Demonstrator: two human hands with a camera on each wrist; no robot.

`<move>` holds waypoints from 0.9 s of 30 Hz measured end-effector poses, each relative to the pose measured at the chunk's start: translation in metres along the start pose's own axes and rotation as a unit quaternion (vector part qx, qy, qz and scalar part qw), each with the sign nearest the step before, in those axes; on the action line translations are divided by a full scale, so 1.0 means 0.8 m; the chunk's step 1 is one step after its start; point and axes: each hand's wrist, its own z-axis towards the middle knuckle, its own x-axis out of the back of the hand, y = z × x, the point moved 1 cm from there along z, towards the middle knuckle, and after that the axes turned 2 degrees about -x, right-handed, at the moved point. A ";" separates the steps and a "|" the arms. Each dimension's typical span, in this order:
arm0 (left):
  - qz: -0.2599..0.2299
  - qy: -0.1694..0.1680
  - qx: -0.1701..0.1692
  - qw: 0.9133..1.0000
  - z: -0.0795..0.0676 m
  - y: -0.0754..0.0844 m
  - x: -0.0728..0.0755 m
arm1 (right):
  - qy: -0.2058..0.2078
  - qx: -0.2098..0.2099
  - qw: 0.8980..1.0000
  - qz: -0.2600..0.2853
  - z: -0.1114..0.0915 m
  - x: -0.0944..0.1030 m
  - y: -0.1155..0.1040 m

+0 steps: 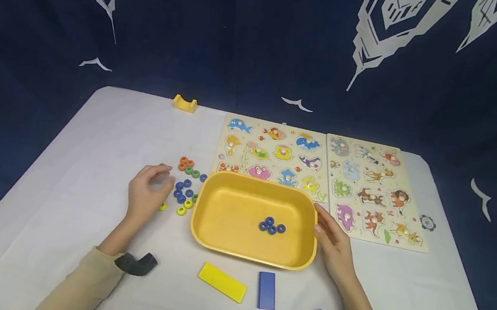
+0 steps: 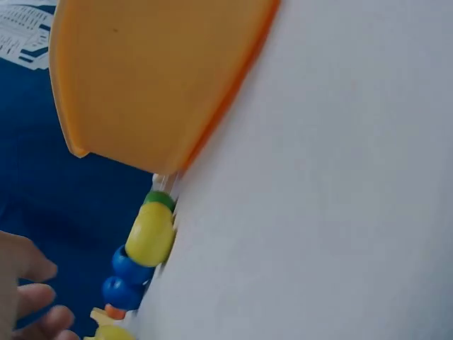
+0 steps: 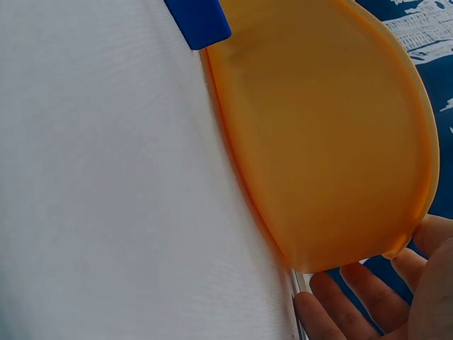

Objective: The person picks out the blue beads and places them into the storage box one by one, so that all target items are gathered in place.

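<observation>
A shallow yellow plastic tray (image 1: 229,221) sits mid-table, with several blue beads (image 1: 270,221) on its floor. My right hand (image 1: 335,244) holds it at the right end, thumb at the rim and fingers (image 3: 361,290) against the outside wall. Left of the tray lie loose beads: orange beads (image 1: 183,160), green beads (image 1: 195,174), blue beads (image 1: 181,199) and yellow beads (image 1: 180,211). My left hand (image 1: 145,191) hovers at the left edge of these beads, thumb and forefinger apart with nothing seen between them. One yellow bead (image 1: 162,207) shows beside its thumb.
Two wooden animal puzzle boards, a sea-animal board (image 1: 272,153) and a land-animal board (image 1: 376,194), lie behind and right of the tray. A yellow block (image 1: 222,282) and a blue block (image 1: 266,290) lie in front. A notched yellow block (image 1: 185,104) stands at the back edge.
</observation>
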 end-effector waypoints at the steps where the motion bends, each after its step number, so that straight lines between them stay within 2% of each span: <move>1: 0.013 -0.011 0.007 1.000 -0.001 -0.003 -0.002 | 0.000 0.000 1.000 0.001 0.000 0.000 0.000; 4: 0.062 -0.044 0.018 0.997 -0.003 -0.010 -0.009 | 0.000 0.003 1.000 0.003 0.001 0.000 0.000; 7: 0.105 -0.069 0.014 0.992 -0.004 -0.014 -0.015 | 0.000 0.004 1.000 0.003 0.001 0.000 0.001; 12: 0.120 -0.081 0.000 0.989 -0.006 -0.014 -0.017 | -0.001 0.003 1.000 0.004 0.000 0.000 0.002; 16: 0.100 -0.073 0.002 0.992 -0.007 -0.012 -0.017 | 0.001 -0.002 1.000 0.005 -0.002 0.001 0.003; 22: 0.039 -0.033 0.010 0.999 -0.006 -0.001 -0.010 | -0.001 0.000 1.000 0.009 -0.002 0.001 0.003; 24: 0.009 -0.027 0.002 1.000 -0.005 0.012 -0.007 | -0.001 0.002 1.000 0.008 -0.001 0.001 0.003; 27: -0.038 -0.040 -0.023 0.998 -0.002 0.043 -0.008 | 0.001 0.003 1.000 0.008 -0.001 0.002 0.003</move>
